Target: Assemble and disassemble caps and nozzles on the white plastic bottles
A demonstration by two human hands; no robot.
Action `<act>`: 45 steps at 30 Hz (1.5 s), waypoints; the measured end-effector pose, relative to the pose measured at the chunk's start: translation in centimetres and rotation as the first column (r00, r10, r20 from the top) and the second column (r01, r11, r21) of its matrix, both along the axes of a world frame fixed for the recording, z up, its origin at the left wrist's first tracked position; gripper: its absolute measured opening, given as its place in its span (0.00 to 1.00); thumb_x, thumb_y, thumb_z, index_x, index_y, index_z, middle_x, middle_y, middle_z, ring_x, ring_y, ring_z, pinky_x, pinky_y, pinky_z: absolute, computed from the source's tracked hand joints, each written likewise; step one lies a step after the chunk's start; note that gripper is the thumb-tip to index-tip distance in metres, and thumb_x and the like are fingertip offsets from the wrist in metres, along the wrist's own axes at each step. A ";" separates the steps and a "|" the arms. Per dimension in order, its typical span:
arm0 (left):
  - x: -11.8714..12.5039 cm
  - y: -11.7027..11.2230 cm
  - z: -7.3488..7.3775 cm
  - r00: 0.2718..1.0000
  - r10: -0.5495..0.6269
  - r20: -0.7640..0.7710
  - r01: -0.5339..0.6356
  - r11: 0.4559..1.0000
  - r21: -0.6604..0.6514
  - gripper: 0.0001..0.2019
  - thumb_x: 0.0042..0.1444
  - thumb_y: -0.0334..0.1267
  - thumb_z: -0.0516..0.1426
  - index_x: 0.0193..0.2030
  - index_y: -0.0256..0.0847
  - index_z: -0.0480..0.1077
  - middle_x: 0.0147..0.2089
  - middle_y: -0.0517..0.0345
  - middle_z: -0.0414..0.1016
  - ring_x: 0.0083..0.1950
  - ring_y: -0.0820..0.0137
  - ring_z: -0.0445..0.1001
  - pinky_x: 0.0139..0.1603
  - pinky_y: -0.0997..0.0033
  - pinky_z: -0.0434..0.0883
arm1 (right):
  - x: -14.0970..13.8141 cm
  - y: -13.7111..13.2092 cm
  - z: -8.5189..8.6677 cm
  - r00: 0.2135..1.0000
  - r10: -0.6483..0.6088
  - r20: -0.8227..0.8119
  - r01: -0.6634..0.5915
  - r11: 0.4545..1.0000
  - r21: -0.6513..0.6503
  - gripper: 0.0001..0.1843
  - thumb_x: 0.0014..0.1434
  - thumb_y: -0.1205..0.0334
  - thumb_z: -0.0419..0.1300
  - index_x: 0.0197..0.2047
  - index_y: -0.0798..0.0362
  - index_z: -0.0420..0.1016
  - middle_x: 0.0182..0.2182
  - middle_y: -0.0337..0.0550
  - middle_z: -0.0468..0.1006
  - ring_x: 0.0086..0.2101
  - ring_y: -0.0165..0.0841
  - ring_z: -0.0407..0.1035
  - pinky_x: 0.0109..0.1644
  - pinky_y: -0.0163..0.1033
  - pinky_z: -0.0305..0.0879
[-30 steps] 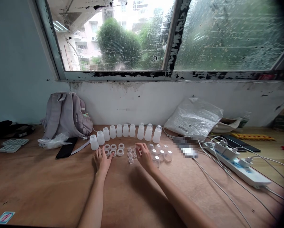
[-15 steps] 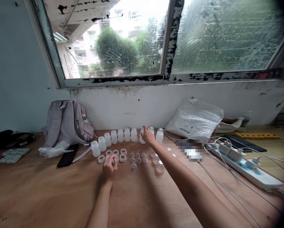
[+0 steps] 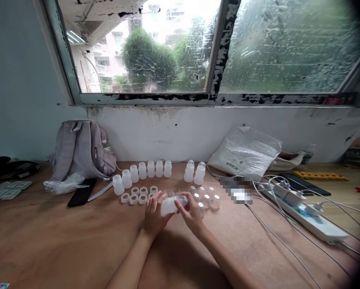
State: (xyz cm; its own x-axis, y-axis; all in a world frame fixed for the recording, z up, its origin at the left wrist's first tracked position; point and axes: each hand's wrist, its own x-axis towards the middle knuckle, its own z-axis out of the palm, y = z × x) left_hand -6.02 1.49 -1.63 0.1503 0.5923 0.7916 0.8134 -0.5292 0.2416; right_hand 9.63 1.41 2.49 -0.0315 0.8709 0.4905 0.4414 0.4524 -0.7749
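Observation:
A frosted white baby bottle [image 3: 168, 206] lies tilted sideways between my hands, its clear-capped end pointing right. My left hand [image 3: 153, 214] is wrapped round the body of the bottle. The fingers of my right hand [image 3: 192, 213] grip the end with the clear cap. Just left of my left hand are several white collar rings [image 3: 134, 199] on the table. Clear teats lie behind the bottle, mostly hidden by my hands. Clear domed caps [image 3: 215, 202] stand to the right of my right hand.
Open frosted bottles [image 3: 142, 170] stand in a curved row at the back, with two capped bottles [image 3: 199, 173] right of them. A grey backpack [image 3: 82, 150] and a black phone [image 3: 82, 192] are left. At right are a plastic bag [image 3: 247, 150], cables and a power strip [image 3: 312, 214].
My right hand has come back from the rear row to the front middle, taking a capped bottle from there. My left hand has moved right from the rings and now holds that bottle too.

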 end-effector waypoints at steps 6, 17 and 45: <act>-0.2 -0.3 -0.5 0.985 -0.010 -0.171 0.002 0.999 -0.050 0.17 0.53 0.42 0.50 0.49 0.39 0.63 0.35 0.50 0.73 0.34 0.65 0.71 0.35 0.66 0.66 | -0.2 -1.0 -0.6 0.978 0.039 0.205 -0.042 0.999 0.009 0.13 0.52 0.50 0.55 0.31 0.52 0.65 0.15 0.33 0.65 0.16 0.28 0.61 0.21 0.32 0.56; -0.7 -0.4 0.2 0.958 -0.121 -0.259 0.107 0.992 -0.066 0.13 0.52 0.38 0.50 0.43 0.40 0.66 0.33 0.52 0.73 0.34 0.66 0.71 0.37 0.67 0.65 | 0.3 -1.8 -1.1 0.949 -0.010 0.315 -0.029 0.992 0.119 0.13 0.56 0.54 0.49 0.25 0.52 0.62 0.18 0.37 0.69 0.17 0.27 0.61 0.22 0.31 0.53; -1.3 -0.4 1.1 0.958 -0.109 -0.265 0.114 0.994 0.004 0.08 0.50 0.37 0.51 0.37 0.38 0.65 0.31 0.53 0.72 0.32 0.66 0.70 0.33 0.68 0.65 | 0.5 -1.0 -3.0 0.960 -0.066 0.271 -0.056 0.905 0.421 0.09 0.53 0.59 0.52 0.27 0.54 0.67 0.19 0.39 0.69 0.19 0.27 0.63 0.25 0.31 0.56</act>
